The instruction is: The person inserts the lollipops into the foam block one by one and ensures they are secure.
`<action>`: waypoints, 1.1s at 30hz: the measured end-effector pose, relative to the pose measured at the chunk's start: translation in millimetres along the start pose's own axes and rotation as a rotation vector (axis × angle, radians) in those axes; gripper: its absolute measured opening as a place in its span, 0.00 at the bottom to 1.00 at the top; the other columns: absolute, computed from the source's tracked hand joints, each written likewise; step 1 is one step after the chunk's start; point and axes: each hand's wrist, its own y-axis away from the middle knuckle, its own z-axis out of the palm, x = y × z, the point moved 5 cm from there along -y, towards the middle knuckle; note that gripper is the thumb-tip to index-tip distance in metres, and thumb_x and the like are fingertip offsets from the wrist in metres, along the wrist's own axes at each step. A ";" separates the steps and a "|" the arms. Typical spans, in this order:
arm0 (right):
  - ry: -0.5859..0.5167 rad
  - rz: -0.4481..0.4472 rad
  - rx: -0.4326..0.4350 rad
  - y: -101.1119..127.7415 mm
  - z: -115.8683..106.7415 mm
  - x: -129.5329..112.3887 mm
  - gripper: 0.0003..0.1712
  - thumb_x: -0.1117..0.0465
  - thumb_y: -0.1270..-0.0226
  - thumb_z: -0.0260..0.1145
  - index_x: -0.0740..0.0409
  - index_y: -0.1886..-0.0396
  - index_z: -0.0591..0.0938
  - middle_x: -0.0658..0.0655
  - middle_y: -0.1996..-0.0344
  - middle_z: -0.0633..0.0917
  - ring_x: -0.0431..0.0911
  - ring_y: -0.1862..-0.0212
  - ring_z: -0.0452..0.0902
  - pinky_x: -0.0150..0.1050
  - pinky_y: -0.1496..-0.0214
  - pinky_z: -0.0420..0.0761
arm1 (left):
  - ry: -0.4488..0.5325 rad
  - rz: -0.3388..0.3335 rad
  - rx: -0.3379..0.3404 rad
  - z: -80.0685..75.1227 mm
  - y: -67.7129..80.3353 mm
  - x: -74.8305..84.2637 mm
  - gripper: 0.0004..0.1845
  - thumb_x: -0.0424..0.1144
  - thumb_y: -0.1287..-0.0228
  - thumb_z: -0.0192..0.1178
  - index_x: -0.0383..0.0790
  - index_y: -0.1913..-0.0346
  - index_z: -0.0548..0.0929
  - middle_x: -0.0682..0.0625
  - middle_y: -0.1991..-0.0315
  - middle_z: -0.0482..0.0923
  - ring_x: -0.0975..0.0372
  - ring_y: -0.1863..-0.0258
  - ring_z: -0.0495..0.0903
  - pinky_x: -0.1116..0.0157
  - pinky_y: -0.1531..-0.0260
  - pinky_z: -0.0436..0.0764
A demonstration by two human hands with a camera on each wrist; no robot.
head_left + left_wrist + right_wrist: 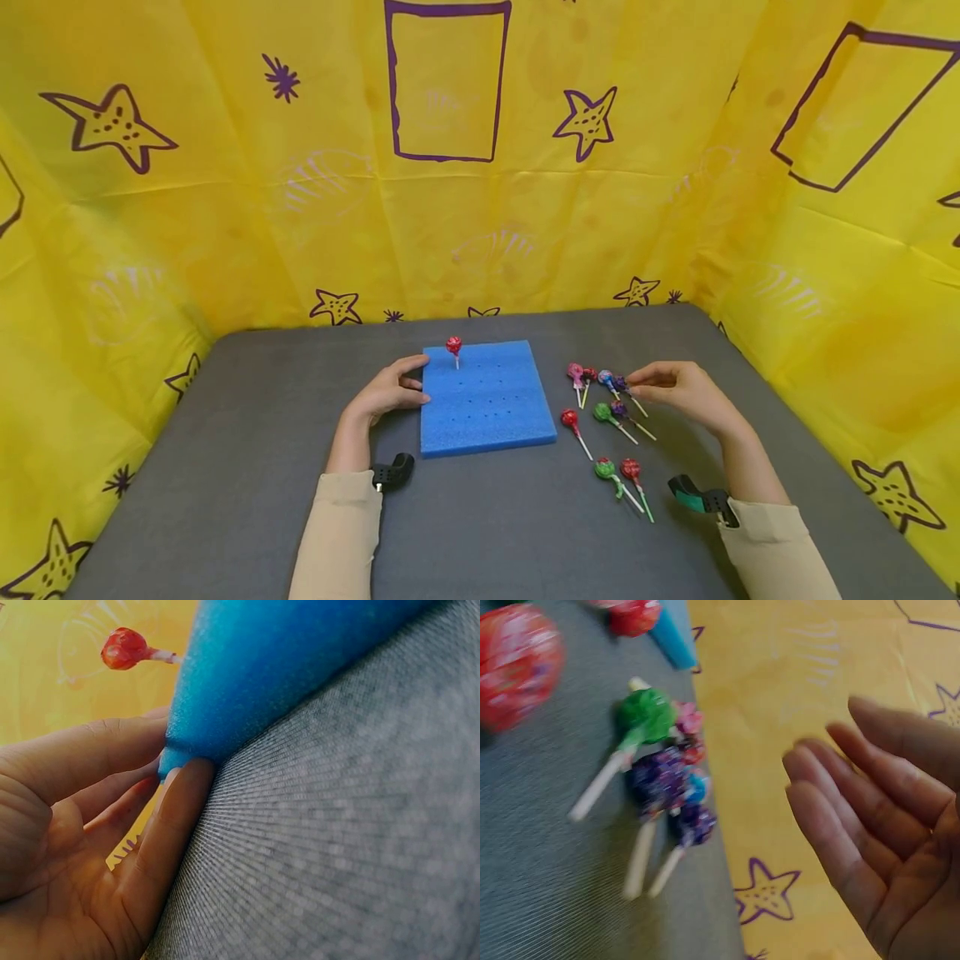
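A blue foam block (483, 396) with rows of small holes lies on the table. One red-wrapped lollipop (454, 347) stands upright by its stick near the block's far left corner. At the block's left edge, my left hand (388, 388) rests its thumb and fingertips against the side. My right hand (678, 390) hovers at the right, beside a purple lollipop (621, 383). In the right wrist view its fingers (832, 825) are extended and hold nothing. Around there lie a green lollipop (603, 412), another purple one (618, 408) and a blue one (606, 378).
A pink lollipop (575, 372) and a dark red one (589, 374) lie at the pile's far left. Nearer are a red lollipop (570, 418), a green one (604, 468) and another red (631, 469). Yellow patterned cloth (450, 233) surrounds the grey table (465, 533).
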 end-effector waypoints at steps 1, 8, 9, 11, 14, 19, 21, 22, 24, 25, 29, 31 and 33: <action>-0.011 -0.010 -0.016 1.3 2.7 2.2 0.19 0.51 0.34 0.68 0.60 0.51 0.85 0.63 0.55 0.89 0.40 0.60 0.86 0.30 0.56 0.82 | 0.000 0.005 -0.003 0.0 -0.4 0.1 0.41 0.31 0.41 0.68 0.46 0.25 0.64 0.41 0.28 0.59 0.53 0.45 0.75 0.67 0.53 0.84; -0.079 -0.055 -0.216 10.2 21.3 14.3 0.16 0.57 0.36 0.70 0.63 0.53 0.86 0.65 0.55 0.88 0.36 0.60 0.85 0.32 0.58 0.83 | -0.008 -0.004 -0.001 0.5 -0.8 -0.2 0.41 0.32 0.41 0.68 0.47 0.25 0.63 0.40 0.29 0.60 0.54 0.46 0.75 0.68 0.54 0.84; -0.083 -0.057 -0.245 11.1 22.9 15.8 0.16 0.58 0.36 0.70 0.64 0.53 0.85 0.66 0.55 0.88 0.36 0.60 0.84 0.32 0.58 0.83 | -0.010 -0.008 0.002 0.6 -0.7 -0.4 0.41 0.32 0.41 0.68 0.47 0.25 0.64 0.40 0.30 0.61 0.54 0.46 0.75 0.67 0.54 0.83; -0.088 -0.053 -0.296 12.5 25.2 18.5 0.17 0.58 0.36 0.70 0.64 0.52 0.85 0.66 0.55 0.88 0.36 0.60 0.84 0.32 0.57 0.83 | -0.014 -0.009 0.004 0.4 -0.8 -0.7 0.41 0.32 0.41 0.68 0.48 0.25 0.64 0.40 0.30 0.61 0.54 0.46 0.75 0.67 0.53 0.83; -0.108 -0.057 -0.360 13.3 28.2 20.1 0.17 0.59 0.36 0.70 0.65 0.52 0.85 0.67 0.54 0.88 0.36 0.58 0.85 0.31 0.55 0.83 | -0.017 -0.010 0.002 -0.1 -1.4 -1.1 0.41 0.32 0.41 0.68 0.48 0.25 0.63 0.40 0.30 0.61 0.53 0.45 0.75 0.67 0.53 0.83; -0.152 -0.081 -0.466 14.1 34.4 21.2 0.16 0.63 0.37 0.70 0.69 0.53 0.85 0.71 0.55 0.87 0.40 0.59 0.88 0.33 0.56 0.85 | -0.016 -0.016 0.000 0.5 -0.9 -0.9 0.41 0.33 0.41 0.68 0.47 0.25 0.63 0.39 0.31 0.62 0.53 0.45 0.74 0.66 0.52 0.83; -0.164 -0.092 -0.498 14.3 37.1 21.8 0.15 0.64 0.38 0.70 0.69 0.53 0.85 0.71 0.56 0.87 0.41 0.59 0.88 0.33 0.56 0.86 | -0.009 -0.019 -0.001 0.9 -0.3 -0.8 0.41 0.32 0.41 0.68 0.47 0.25 0.63 0.39 0.30 0.62 0.52 0.44 0.74 0.66 0.52 0.84; -0.167 -0.095 -0.512 14.5 38.4 22.3 0.15 0.65 0.38 0.70 0.69 0.54 0.85 0.72 0.56 0.87 0.41 0.59 0.88 0.33 0.56 0.86 | -0.005 -0.019 -0.001 1.1 0.0 -0.7 0.41 0.32 0.41 0.68 0.47 0.25 0.63 0.39 0.30 0.61 0.52 0.44 0.74 0.66 0.52 0.84; -0.176 -0.103 -0.534 14.9 40.6 23.1 0.16 0.65 0.39 0.71 0.70 0.54 0.85 0.73 0.57 0.87 0.42 0.59 0.88 0.33 0.56 0.86 | -0.002 -0.013 -0.007 1.6 0.3 -0.5 0.41 0.32 0.40 0.68 0.47 0.25 0.63 0.39 0.29 0.61 0.52 0.43 0.74 0.66 0.52 0.84; -0.180 -0.104 -0.543 15.2 41.6 23.5 0.16 0.65 0.39 0.71 0.70 0.54 0.85 0.73 0.57 0.87 0.42 0.59 0.88 0.33 0.56 0.86 | 0.003 -0.012 -0.007 1.7 0.3 -0.6 0.41 0.31 0.41 0.68 0.47 0.25 0.63 0.40 0.29 0.61 0.52 0.43 0.74 0.66 0.52 0.84; -0.204 -0.118 -0.585 16.1 44.7 25.4 0.16 0.66 0.39 0.70 0.71 0.53 0.84 0.74 0.56 0.86 0.41 0.59 0.88 0.33 0.56 0.86 | 0.004 0.003 -0.016 2.2 -0.1 -0.5 0.41 0.31 0.41 0.67 0.45 0.24 0.62 0.39 0.29 0.60 0.52 0.43 0.73 0.67 0.53 0.83; -0.226 -0.126 -0.610 16.9 46.0 25.9 0.17 0.66 0.39 0.70 0.71 0.53 0.84 0.74 0.56 0.86 0.41 0.57 0.88 0.33 0.56 0.86 | 0.005 -0.001 -0.012 1.8 -0.2 -0.7 0.41 0.31 0.41 0.68 0.46 0.25 0.63 0.39 0.29 0.60 0.52 0.43 0.73 0.67 0.53 0.83; -0.243 -0.137 -0.633 17.8 46.9 26.3 0.17 0.67 0.39 0.70 0.72 0.52 0.83 0.73 0.55 0.86 0.42 0.56 0.88 0.34 0.55 0.86 | 0.002 -0.002 -0.010 1.1 0.0 -0.7 0.41 0.31 0.41 0.68 0.46 0.25 0.63 0.40 0.29 0.60 0.52 0.42 0.73 0.66 0.52 0.84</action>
